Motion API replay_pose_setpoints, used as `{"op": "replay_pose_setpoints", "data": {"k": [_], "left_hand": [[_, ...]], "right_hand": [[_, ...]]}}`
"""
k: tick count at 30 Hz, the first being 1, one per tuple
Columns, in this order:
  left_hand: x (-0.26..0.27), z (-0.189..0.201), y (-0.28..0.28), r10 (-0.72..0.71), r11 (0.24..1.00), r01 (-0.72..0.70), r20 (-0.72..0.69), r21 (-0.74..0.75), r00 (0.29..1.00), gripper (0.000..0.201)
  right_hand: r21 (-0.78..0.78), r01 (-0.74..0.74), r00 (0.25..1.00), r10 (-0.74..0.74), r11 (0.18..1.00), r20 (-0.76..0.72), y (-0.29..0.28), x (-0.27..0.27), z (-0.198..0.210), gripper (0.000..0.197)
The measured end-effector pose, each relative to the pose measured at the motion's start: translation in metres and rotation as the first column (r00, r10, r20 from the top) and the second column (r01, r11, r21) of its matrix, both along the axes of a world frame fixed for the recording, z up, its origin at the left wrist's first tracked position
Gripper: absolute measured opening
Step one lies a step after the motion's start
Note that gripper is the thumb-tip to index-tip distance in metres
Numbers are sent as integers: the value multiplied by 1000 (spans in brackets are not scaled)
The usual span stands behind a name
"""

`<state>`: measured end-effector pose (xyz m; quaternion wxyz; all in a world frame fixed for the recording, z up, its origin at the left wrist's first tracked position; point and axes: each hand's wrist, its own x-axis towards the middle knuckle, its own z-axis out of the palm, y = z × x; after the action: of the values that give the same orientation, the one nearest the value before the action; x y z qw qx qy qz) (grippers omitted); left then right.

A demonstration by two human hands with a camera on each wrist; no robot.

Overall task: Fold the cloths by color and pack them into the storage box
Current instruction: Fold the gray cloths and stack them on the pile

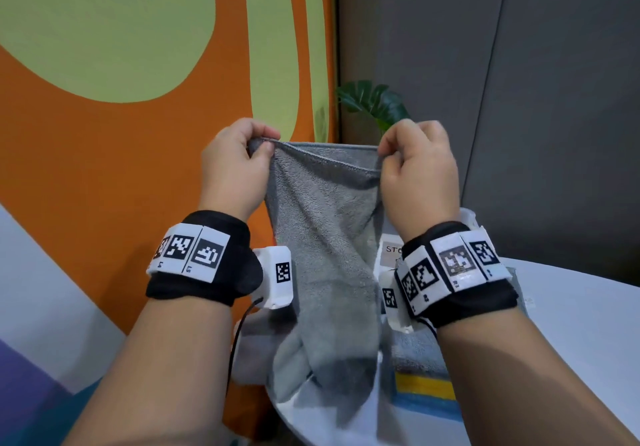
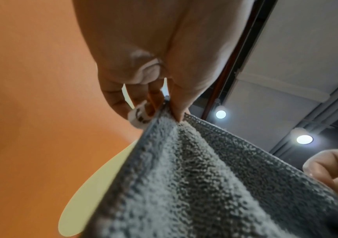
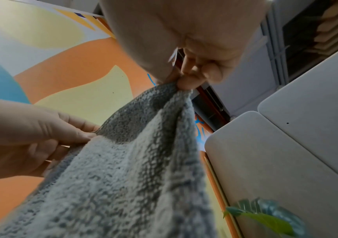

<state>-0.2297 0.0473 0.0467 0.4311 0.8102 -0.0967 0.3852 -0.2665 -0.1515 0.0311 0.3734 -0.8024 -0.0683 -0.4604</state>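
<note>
A grey terry cloth (image 1: 325, 237) hangs in the air above the table, held up by its top edge. My left hand (image 1: 239, 165) pinches the top left corner (image 2: 165, 111) between thumb and fingers. My right hand (image 1: 412, 165) pinches the top right corner (image 3: 174, 90). The cloth's lower end bunches on the table (image 1: 311, 369). A white storage box (image 1: 389, 255) with a label shows partly behind the cloth and my right wrist. Folded cloths, yellow (image 1: 424, 385) and blue (image 1: 426, 405), lie stacked under my right forearm.
A white round table (image 1: 571, 324) extends to the right. An orange and green wall (image 1: 138, 99) stands close on the left, grey panels at the right. A green plant (image 1: 374, 102) sits behind the cloth.
</note>
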Motion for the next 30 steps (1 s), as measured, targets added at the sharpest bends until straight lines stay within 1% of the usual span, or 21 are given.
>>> {"op": "replay_pose_setpoints", "data": {"k": [3, 6, 7, 9, 12, 14, 17, 19, 21, 23, 26, 28, 30], "left_hand": [[-4, -2, 0, -30, 999, 30, -7, -25, 1000, 20], [-10, -5, -3, -60, 997, 57, -56, -58, 997, 19], [-13, -7, -5, -72, 995, 67, -80, -69, 994, 19], [-16, -11, -9, -96, 992, 85, -136, -90, 986, 20], [-19, -22, -19, -126, 987, 98, -236, -125, 963, 24], [-19, -30, -25, -163, 978, 116, -289, -174, 943, 22], [-19, -37, -35, -205, 966, 131, -357, -221, 911, 19], [-19, -39, -40, -255, 953, 161, -393, -257, 883, 20], [-20, -40, -43, -316, 935, 203, -426, -290, 848, 19], [-23, -40, -44, -370, 917, 246, -441, -313, 818, 17], [-29, -40, -42, -430, 890, 289, -440, -352, 788, 10], [-32, -41, -38, -471, 869, 325, -425, -373, 773, 14], [-34, -44, -32, -473, 873, 355, -404, -334, 783, 23]], "right_hand": [[18, 40, 997, -41, 999, 68, 4, 1, -1, 23], [81, 26, 999, -29, 996, 42, 4, 6, -9, 26], [83, 15, 1000, -15, 996, 2, 3, 8, -12, 27], [29, -15, 990, 19, 999, -143, 0, 12, -19, 28], [-63, -103, 922, 72, 993, -381, 1, 15, -34, 30], [-62, -175, 886, 130, 983, -446, 5, 11, -42, 33], [-38, -286, 863, 240, 957, -444, 11, 4, -52, 21], [-1, -361, 828, 320, 933, -461, 13, 1, -57, 23], [18, -400, 799, 358, 917, -482, 13, -2, -61, 29], [0, -391, 806, 342, 920, -484, 12, -2, -64, 30], [-18, -349, 837, 303, 937, -456, 9, 0, -66, 15], [-19, -337, 847, 294, 941, -443, 7, 1, -66, 14], [16, -331, 849, 305, 943, -431, 6, 1, -66, 14]]}}
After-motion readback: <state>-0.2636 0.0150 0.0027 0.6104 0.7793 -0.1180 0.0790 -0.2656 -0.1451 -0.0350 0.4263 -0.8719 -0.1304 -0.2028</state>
